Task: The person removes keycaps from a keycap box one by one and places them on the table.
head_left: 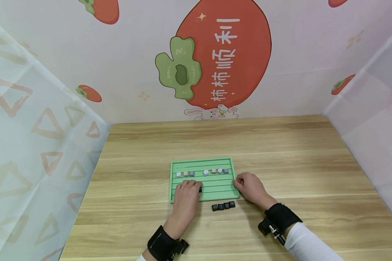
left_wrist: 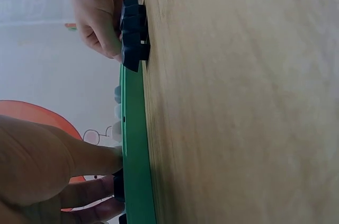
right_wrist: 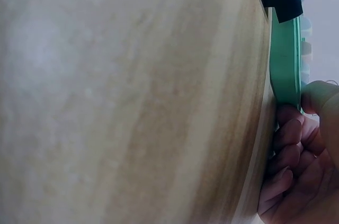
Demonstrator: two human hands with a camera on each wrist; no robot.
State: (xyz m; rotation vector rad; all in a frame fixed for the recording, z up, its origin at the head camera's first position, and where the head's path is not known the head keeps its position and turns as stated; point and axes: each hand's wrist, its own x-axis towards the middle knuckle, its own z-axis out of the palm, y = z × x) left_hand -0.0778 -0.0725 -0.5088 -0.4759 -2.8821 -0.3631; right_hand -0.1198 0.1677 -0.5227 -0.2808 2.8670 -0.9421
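Black wrist straps (head_left: pixel 283 216), white sleeves (head_left: pixel 310 242)

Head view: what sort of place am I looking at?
Probably a small staged booth for tabletop work: a wood-grain table enclosed by a fruit-print backdrop and pale side sheets.

Bright, softly shadowed head view, but dimmer, hazier wrist views (tabletop (right_wrist: pixel 132 107) grain blurry).
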